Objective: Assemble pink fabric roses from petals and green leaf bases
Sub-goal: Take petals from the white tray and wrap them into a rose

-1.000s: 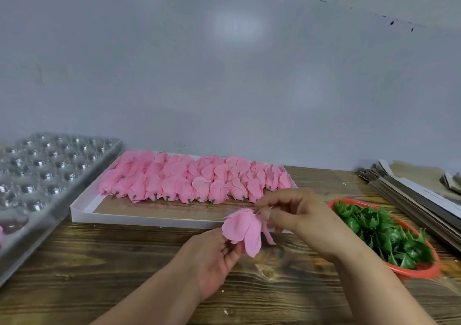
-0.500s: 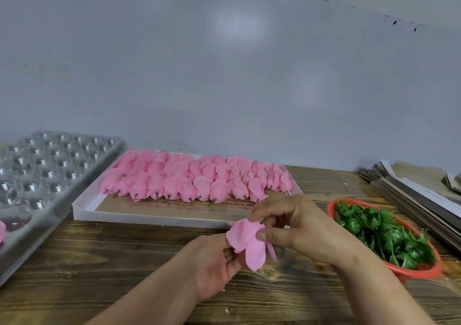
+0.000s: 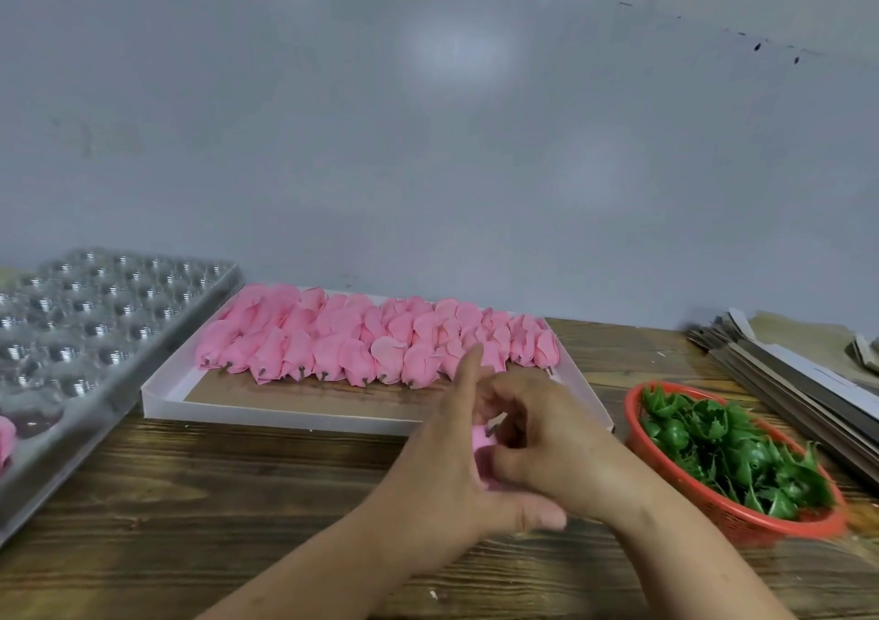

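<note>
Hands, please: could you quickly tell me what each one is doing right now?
Left hand: cupped around the pink rose, holding it.
Right hand: fingers curled onto the same rose.

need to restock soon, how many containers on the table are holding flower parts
2: a white tray of pink petal heads at centre, and a red basket of green leaf bases on the right.

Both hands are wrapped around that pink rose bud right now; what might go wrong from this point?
1. The pink rose bud is almost hidden between the left hand and right hand, so a slipped petal may go unnoticed.
2. Its short stem juts between the fingers and might bend.
3. The right forearm lies near the red basket of green leaf bases and may nudge it.
</note>
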`<state>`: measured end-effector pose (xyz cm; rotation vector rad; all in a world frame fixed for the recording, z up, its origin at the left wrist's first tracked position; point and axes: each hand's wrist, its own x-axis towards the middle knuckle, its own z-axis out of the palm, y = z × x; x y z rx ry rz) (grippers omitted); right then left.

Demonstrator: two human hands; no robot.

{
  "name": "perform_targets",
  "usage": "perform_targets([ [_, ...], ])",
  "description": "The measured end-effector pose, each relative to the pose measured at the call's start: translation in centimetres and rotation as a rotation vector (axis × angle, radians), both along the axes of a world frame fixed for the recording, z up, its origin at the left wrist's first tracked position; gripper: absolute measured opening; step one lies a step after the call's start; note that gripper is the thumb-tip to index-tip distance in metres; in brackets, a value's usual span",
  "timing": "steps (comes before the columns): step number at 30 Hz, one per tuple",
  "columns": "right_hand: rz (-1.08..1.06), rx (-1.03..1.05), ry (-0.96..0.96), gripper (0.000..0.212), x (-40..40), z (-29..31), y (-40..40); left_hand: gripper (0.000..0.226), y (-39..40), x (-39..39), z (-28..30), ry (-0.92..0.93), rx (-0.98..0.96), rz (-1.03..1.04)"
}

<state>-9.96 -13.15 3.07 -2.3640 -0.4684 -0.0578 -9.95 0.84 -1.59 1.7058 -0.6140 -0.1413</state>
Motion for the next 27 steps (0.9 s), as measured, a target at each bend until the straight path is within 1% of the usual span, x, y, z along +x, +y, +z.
perform_targets([
  [2, 0.023, 0.078, 0.039, 0.036, 0.1, -0.3, 0.4, 0.132, -0.1, 0.3, -0.7, -0.09, 0.118, 0.081],
  [4, 0.054, 0.143, 0.066, 0.035, 0.0, -0.6, 0.7, 0.134, 0.0, 0.6, -1.0, -0.143, 0.173, 0.153],
  [5, 0.065, 0.152, 0.068, 0.035, 0.0, -0.8, 0.9, 0.133, 0.1, 0.7, -1.1, -0.146, 0.193, 0.176],
  [7, 0.057, 0.17, 0.065, 0.033, 0.0, -0.9, 1.0, 0.128, 0.1, 0.9, -1.3, -0.082, 0.21, 0.204],
  [8, 0.038, 0.181, 0.062, 0.03, 0.1, -0.9, 0.9, 0.118, 0.2, 1.0, -1.2, -0.043, 0.201, 0.213],
  [9, 0.015, 0.196, 0.058, 0.028, 0.2, -0.8, 0.9, 0.097, 0.3, 1.1, -1.3, -0.025, 0.182, 0.224],
  [11, -0.026, 0.237, 0.054, 0.026, 0.1, -0.7, 0.8, 0.039, 0.5, 1.3, -1.1, -0.028, 0.197, 0.25],
  [12, -0.038, 0.252, 0.052, 0.025, 0.1, -0.5, 0.8, 0.019, 0.5, 1.3, -1.1, -0.012, 0.204, 0.253],
  [13, -0.038, 0.257, 0.051, 0.025, 0.0, -0.4, 0.7, 0.009, 0.5, 1.3, -1.1, 0.016, 0.183, 0.242],
  [14, -0.025, 0.249, 0.054, 0.024, 0.0, -0.3, 0.6, 0.007, 0.5, 1.2, -1.1, 0.052, 0.156, 0.218],
  [17, 0.035, 0.21, 0.06, 0.025, -0.2, 0.3, -0.3, 0.023, 0.5, 1.0, -0.9, 0.134, 0.108, 0.133],
  [18, 0.032, 0.223, 0.058, 0.026, -0.2, 0.6, -0.8, 0.023, 0.5, 1.0, -0.9, 0.147, 0.098, 0.128],
  [20, 0.015, 0.254, 0.062, 0.026, 0.0, 0.8, -1.8, 0.01, 0.7, 1.2, -1.0, 0.161, 0.089, 0.127],
  [22, 0.018, 0.251, 0.096, 0.024, 0.1, 0.8, -2.2, 0.021, 0.9, 1.3, -1.1, 0.172, 0.112, 0.113],
  [23, 0.029, 0.262, 0.137, 0.022, 0.1, 0.8, -2.1, 0.02, 0.9, 1.3, -1.1, 0.18, 0.119, 0.106],
  [25, 0.057, 0.292, 0.22, 0.021, 0.0, 0.5, -1.7, 0.01, 0.8, 1.0, -0.8, 0.192, 0.097, 0.098],
  [27, 0.073, 0.296, 0.229, 0.02, 0.2, 0.2, -1.4, 0.009, 0.7, 0.9, -0.7, 0.204, 0.073, 0.094],
])
